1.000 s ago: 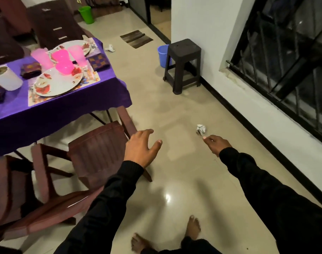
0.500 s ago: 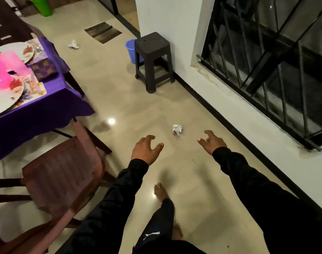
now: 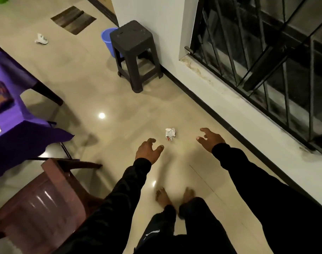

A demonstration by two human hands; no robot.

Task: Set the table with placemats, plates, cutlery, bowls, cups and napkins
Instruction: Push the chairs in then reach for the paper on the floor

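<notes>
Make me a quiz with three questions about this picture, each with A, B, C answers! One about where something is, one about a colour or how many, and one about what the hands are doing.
1. Where is the blue bucket?
A. On the purple tablecloth
B. On the floor behind the dark stool
C. On the brown chair

2. How many crumpled papers lie on the floor?
A. One
B. Two
C. Four

3. What are the hands doing?
A. Both hold plates
B. One grips the chair
C. Both are empty, fingers loosely curled

Answers:
1. B, the bucket stands on the floor, partly hidden by the stool beside the wall.
2. B, the near paper lies between the hands and the far paper lies near the floor mat.
3. C, the left hand and the right hand hold nothing above the floor.
</notes>
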